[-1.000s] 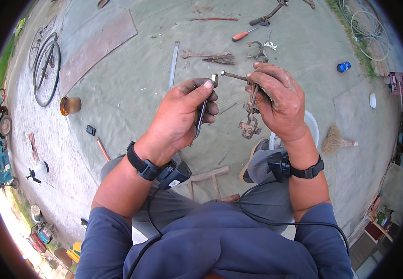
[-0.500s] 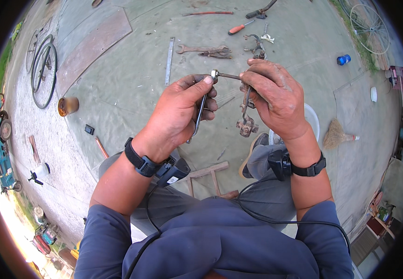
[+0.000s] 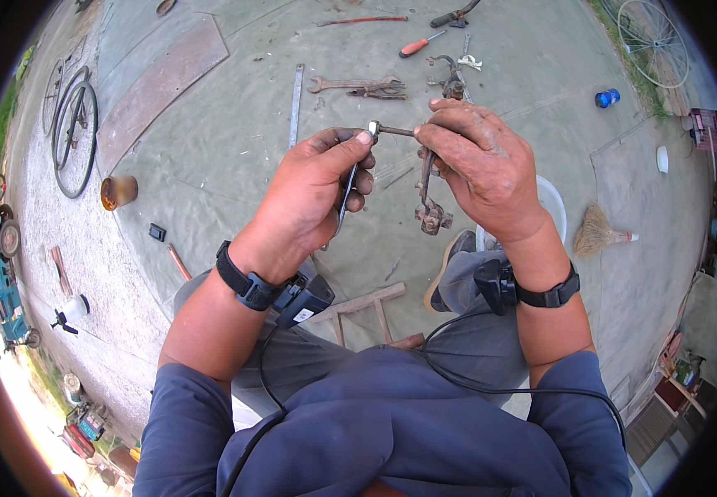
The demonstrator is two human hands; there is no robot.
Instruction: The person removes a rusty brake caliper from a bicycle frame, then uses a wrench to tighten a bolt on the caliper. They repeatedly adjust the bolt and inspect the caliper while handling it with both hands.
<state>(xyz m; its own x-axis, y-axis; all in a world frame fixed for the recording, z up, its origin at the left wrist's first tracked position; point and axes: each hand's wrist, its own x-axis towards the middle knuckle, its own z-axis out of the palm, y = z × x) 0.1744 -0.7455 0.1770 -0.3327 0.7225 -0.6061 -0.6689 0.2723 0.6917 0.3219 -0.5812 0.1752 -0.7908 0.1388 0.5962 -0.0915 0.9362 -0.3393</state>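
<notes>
My left hand (image 3: pixel 313 186) is closed, its thumb and forefinger pinching a shiny nut (image 3: pixel 373 127) at the end of a thin bolt (image 3: pixel 396 131). A slim, shiny metal tool (image 3: pixel 348 199) also runs down through that hand's curled fingers; its exact kind is hidden. The bolt reaches across to my right hand (image 3: pixel 491 166), which is closed around a dark, rusty metal part (image 3: pixel 433 217). The part hangs below my right fingers, with a knobby lower end. My fingers cover its upper portion and where the bolt meets it.
Beyond my hands lie an open-end wrench (image 3: pixel 357 84), pliers (image 3: pixel 379 93), a steel ruler (image 3: pixel 295 106), a screwdriver (image 3: pixel 415 48) and another rusty part (image 3: pixel 451 79). A white bucket (image 3: pixel 550 207), a hand broom (image 3: pixel 599 232) and a rusty can (image 3: pixel 118 192) stand around me. A wooden frame (image 3: pixel 363 311) lies between my legs.
Both hands, with the nut, bolt and rusty part, have shifted slightly left and upward in view. The grips look the same.
</notes>
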